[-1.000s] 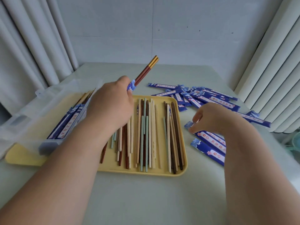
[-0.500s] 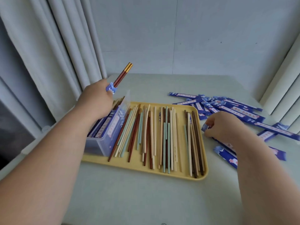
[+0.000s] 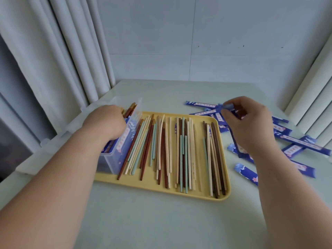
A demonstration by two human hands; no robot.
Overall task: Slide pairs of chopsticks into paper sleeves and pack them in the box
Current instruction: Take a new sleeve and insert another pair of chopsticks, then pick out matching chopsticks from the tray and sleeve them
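L hand (image 3: 106,123) down in box (image 3: 112,159), on wrapped sticks (image 3: 129,110); grip hidden, can't tell. R hand (image 3: 251,126) pinches blue sleeve (image 3: 226,106) at its top.

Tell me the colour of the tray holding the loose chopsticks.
Pale yellow; the tray shows best in the head view.

No legible text. Blue paper sleeves (image 3: 303,144) on the right: each bears a white strip with red characters, too blurred to read. Same strips on sleeved pairs (image 3: 124,141) in the box (image 3: 115,165), left. One cream chopstick (image 3: 193,166), mid-tray, shows tiny unreadable marks.
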